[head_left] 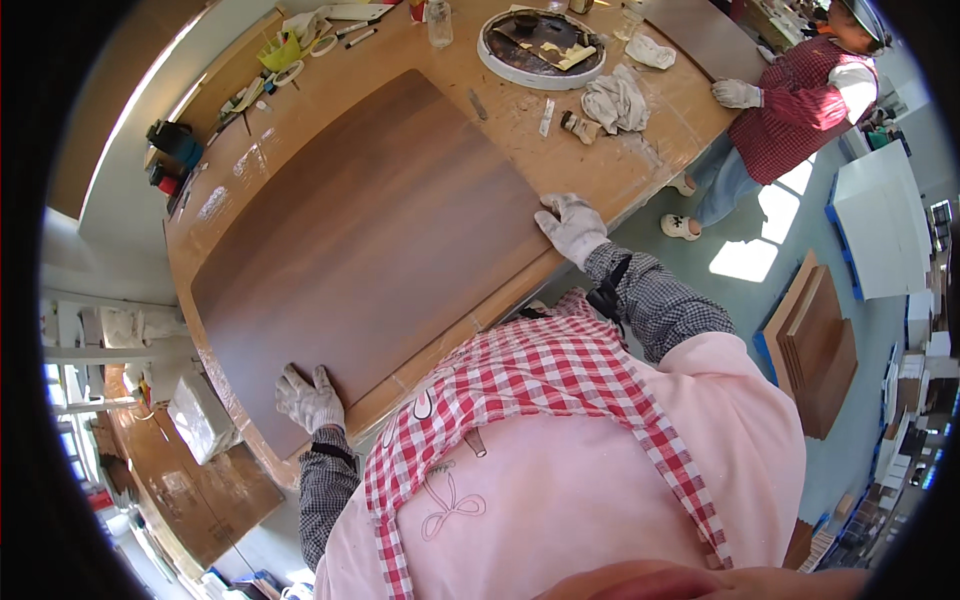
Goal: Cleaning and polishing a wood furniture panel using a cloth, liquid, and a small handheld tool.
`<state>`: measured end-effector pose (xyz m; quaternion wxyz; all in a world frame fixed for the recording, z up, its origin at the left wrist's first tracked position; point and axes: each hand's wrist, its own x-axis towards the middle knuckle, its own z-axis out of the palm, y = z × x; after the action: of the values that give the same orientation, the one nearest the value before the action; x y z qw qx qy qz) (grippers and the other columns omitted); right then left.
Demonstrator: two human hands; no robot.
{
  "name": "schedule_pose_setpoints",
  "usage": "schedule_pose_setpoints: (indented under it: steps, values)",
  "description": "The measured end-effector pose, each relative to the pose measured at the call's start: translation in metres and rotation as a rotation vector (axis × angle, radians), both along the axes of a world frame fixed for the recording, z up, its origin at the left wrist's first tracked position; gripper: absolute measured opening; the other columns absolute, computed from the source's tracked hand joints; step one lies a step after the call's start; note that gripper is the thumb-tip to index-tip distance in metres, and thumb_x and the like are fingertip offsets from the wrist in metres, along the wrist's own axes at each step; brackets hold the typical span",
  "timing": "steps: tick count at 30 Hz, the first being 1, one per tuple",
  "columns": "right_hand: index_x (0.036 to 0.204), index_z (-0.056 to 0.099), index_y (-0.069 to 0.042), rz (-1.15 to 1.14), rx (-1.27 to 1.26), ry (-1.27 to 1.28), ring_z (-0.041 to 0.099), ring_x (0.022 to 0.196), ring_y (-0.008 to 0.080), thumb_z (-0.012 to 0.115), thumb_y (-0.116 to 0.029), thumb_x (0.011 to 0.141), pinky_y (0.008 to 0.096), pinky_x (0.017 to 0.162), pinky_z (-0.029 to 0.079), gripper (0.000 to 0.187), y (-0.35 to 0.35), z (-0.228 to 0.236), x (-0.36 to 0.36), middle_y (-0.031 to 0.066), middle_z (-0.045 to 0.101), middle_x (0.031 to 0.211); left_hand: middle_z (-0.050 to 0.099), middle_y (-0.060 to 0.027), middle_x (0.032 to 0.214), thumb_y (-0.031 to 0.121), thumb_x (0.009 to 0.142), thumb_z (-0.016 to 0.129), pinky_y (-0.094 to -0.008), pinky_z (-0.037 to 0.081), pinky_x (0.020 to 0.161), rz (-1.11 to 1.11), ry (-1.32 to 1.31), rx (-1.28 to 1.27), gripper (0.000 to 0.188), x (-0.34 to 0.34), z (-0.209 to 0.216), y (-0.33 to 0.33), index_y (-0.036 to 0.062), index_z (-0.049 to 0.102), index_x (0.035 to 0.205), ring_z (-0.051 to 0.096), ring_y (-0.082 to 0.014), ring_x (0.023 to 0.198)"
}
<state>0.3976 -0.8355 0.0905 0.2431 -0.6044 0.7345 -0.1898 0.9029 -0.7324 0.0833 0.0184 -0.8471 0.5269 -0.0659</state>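
A large brown wood-grain panel (370, 230) lies flat on the workbench in front of me. My left hand (310, 398), in a whitish work glove, rests on the panel near its near-left edge with the fingers spread. At the right-hand corner, my gloved right hand (574, 230) has its fingers bent over the panel's edge; whatever part of the grip is under the edge is hidden. Beyond that corner, a small brown bottle (580, 126) lies beside a crumpled white rag (616, 100).
The bench (690, 125) also bears a round tray (490, 62) with dark residue, a glass jar (439, 22) and tape rolls (288, 73). At the far right a co-worker (800, 110) in gloves handles another panel (690, 35). Stacked boards (815, 350) stand on the floor at right.
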Motion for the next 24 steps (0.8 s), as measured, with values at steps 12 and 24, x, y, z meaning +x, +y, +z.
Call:
schedule_pose_setpoints:
  steps: [12, 24]
  values:
    - [0.126, 0.064, -0.007, -0.176, 0.014, 0.491, 0.055, 0.122, 0.0424, 0.049, -0.054, 0.093, 0.0459, 0.105, 0.043, 0.06, -0.17, 0.032, -0.211, 0.0238, 0.06, 0.13, 0.052, -0.0165, 0.121, 0.039, 0.085, 0.069, -0.0489, 0.031, 0.107, -0.155, 0.05, -0.044, 0.061, -0.163, 0.012, -0.04, 0.0042, 0.052, 0.132, 0.048, -0.0342, 0.117]
    - [0.121, 0.066, -0.004, 0.4, 0.154, 1.068, 0.063, 0.107, 0.041, 0.048, -0.034, 0.099, 0.0492, 0.09, 0.049, 0.041, -0.247, -0.048, -0.279, 0.0245, 0.068, 0.112, 0.051, -0.0122, 0.122, 0.041, 0.086, 0.068, -0.0472, 0.03, 0.108, -0.041, 0.117, -0.093, 0.059, -0.178, 0.01, -0.051, 0.0062, 0.054, 0.132, 0.045, -0.031, 0.119]
